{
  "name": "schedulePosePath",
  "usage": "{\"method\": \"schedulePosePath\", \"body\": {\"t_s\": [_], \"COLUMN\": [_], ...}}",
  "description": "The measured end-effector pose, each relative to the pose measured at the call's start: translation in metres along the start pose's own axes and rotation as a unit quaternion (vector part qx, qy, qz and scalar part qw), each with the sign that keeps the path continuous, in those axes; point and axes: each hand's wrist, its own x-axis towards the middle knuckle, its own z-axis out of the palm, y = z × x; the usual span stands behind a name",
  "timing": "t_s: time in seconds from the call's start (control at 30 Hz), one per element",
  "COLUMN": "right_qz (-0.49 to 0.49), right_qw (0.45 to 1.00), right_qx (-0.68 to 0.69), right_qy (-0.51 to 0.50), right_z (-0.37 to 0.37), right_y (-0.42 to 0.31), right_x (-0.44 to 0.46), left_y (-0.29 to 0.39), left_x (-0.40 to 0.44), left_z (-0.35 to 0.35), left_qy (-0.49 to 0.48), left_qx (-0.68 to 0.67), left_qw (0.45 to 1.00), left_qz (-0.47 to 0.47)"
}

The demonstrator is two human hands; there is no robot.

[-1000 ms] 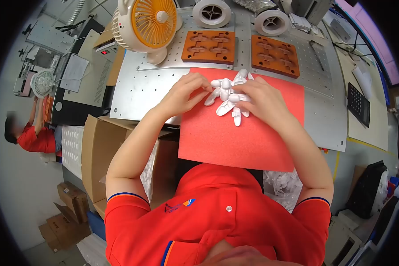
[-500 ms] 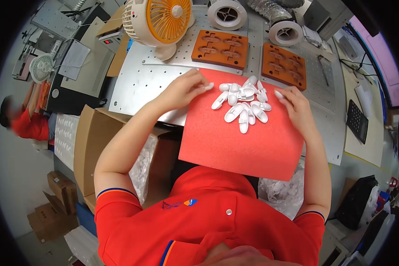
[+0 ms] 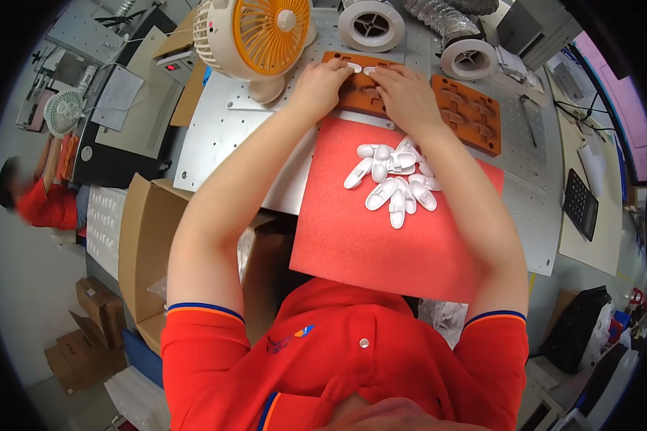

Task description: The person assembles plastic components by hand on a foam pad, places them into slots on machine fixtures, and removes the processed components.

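Both hands are over the left orange-brown fixture block (image 3: pixel 357 102), which has shaped recesses. In the fingertips of my left hand (image 3: pixel 319 87) is a small white oval plastic part (image 3: pixel 354 67), at the block's far edge. A similar white part (image 3: pixel 369 70) is pinched by my right hand (image 3: pixel 407 97), just beside it. Whether either part sits in a recess I cannot tell. Closer to my body, a loose pile of white oval plastic parts (image 3: pixel 379 164) lies on a red foam sheet (image 3: pixel 366 241); my right forearm hides the pile's right edge.
A second fixture block (image 3: pixel 467 115) stands to the right. Around the perforated metal table (image 3: pixel 514 187) are a cream and orange fan (image 3: pixel 273 32), two round duct nozzles (image 3: pixel 371 26) and a calculator (image 3: pixel 580 205). A cardboard box (image 3: pixel 144 244) stands left; another person (image 3: pixel 47 201) works beyond it.
Both hands have moved forward from either side of the pile to the left fixture block, carrying the white parts. They are now close together.
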Motion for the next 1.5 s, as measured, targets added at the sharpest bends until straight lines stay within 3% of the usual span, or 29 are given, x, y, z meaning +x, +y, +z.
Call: {"method": "schedulePosePath", "body": {"t_s": [0.1, 0.17, 0.2, 0.23, 0.3, 0.43, 0.5, 0.6, 0.63, 0.7, 0.73, 0.83, 0.87, 0.93, 0.97, 1.0, 1.03, 1.07, 1.1, 1.17, 1.2, 1.23, 1.3, 1.33, 1.37, 1.43, 1.47, 1.5], "right_qz": [0.071, 0.099, 0.111, 0.122, 0.114, 0.115, 0.117, 0.124, 0.128, 0.354, 0.384, 0.440, 0.442, 0.474, 0.474, 0.391, 0.298, 0.249, 0.251, 0.201, 0.187, 0.190, 0.129, 0.138, 0.134, 0.095, 0.091, 0.119], "right_qw": [0.996, 0.991, 0.983, 0.971, 0.968, 0.971, 0.965, 0.891, 0.891, 0.655, 0.642, 0.658, 0.661, 0.787, 0.788, 0.876, 0.941, 0.962, 0.962, 0.976, 0.977, 0.976, 0.981, 0.978, 0.979, 0.988, 0.989, 0.990], "right_qx": [0.062, 0.074, 0.077, 0.080, 0.082, 0.109, 0.141, 0.410, 0.409, 0.643, 0.650, 0.610, 0.606, 0.389, 0.387, 0.277, 0.158, 0.105, 0.101, -0.034, -0.021, -0.015, -0.141, -0.142, -0.135, -0.121, -0.117, -0.066], "right_qy": [-0.010, -0.052, -0.121, -0.188, -0.207, -0.179, -0.187, -0.154, -0.152, -0.181, -0.135, -0.026, -0.022, -0.072, -0.068, -0.049, -0.030, -0.039, -0.038, -0.079, -0.103, -0.108, -0.044, -0.067, -0.069, 0.006, 0.009, 0.024], "right_z": [-0.035, -0.072, -0.086, -0.094, -0.097, -0.091, -0.097, -0.102, -0.106, -0.121, -0.128, -0.140, -0.141, -0.137, -0.131, -0.121, -0.112, -0.104, -0.098, -0.088, -0.091, -0.089, -0.083, -0.086, -0.087, -0.093, -0.094, -0.104], "right_y": [-0.010, -0.031, -0.041, -0.048, -0.055, -0.054, -0.052, -0.033, -0.024, -0.004, 0.004, 0.043, 0.058, 0.087, 0.096, 0.104, 0.112, 0.118, 0.118, 0.118, 0.112, 0.109, 0.103, 0.102, 0.103, 0.099, 0.093, 0.074], "right_x": [-0.014, -0.023, -0.031, -0.037, -0.049, -0.058, -0.065, -0.078, -0.082, -0.089, -0.093, -0.101, -0.100, -0.091, -0.087, -0.085, -0.082, -0.080, -0.082, -0.084, -0.087, -0.095, -0.108, -0.109, -0.111, -0.107, -0.107, -0.104], "left_y": [0.019, 0.052, 0.067, 0.077, 0.097, 0.087, 0.086, 0.094, 0.095, 0.089, 0.083, 0.076, 0.084, 0.100, 0.112, 0.136, 0.136, 0.141, 0.145, 0.152, 0.160, 0.162, 0.159, 0.157, 0.157, 0.157, 0.154, 0.149], "left_x": [-0.012, -0.029, -0.040, -0.056, -0.074, -0.067, -0.059, -0.062, -0.063, -0.060, -0.055, -0.026, -0.012, 0.019, 0.035, 0.050, 0.065, 0.074, 0.078, 0.088, 0.085, 0.082, 0.076, 0.075, 0.075, 0.077, 0.069, 0.062], "left_z": [-0.020, -0.052, -0.063, -0.066, -0.076, -0.080, -0.085, -0.081, -0.079, -0.081, -0.082, -0.083, -0.077, -0.045, -0.026, -0.014, 0.022, 0.040, 0.054, 0.073, 0.075, 0.079, 0.078, 0.075, 0.071, 0.059, 0.051, 0.040], "left_qy": [0.061, -0.035, -0.096, -0.138, -0.234, -0.255, -0.375, -0.360, -0.348, -0.367, -0.382, -0.421, -0.364, -0.264, -0.231, -0.144, -0.085, 0.026, 0.026, -0.030, -0.047, -0.056, -0.014, -0.045, -0.049, -0.154, -0.109, -0.109], "left_qx": [-0.099, -0.167, -0.226, -0.234, -0.254, -0.298, -0.393, -0.306, -0.295, -0.308, -0.320, -0.499, -0.494, -0.464, -0.410, -0.347, -0.292, -0.213, -0.215, 0.057, 0.102, 0.100, 0.109, 0.112, 0.116, 0.053, -0.043, -0.038], "left_qw": [0.993, 0.979, 0.961, 0.959, 0.930, 0.915, 0.819, 0.879, 0.889, 0.877, 0.867, 0.737, 0.766, 0.825, 0.861, 0.912, 0.950, 0.975, 0.975, 0.992, 0.991, 0.991, 0.984, 0.983, 0.983, 0.983, 0.992, 0.992], "left_qz": [-0.032, -0.110, -0.130, -0.084, -0.124, -0.093, -0.183, -0.059, -0.045, -0.028, -0.011, -0.173, -0.192, -0.186, -0.192, -0.167, -0.063, 0.050, 0.054, 0.108, 0.078, 0.076, 0.139, 0.138, 0.131, 0.087, 0.056, 0.052]}}
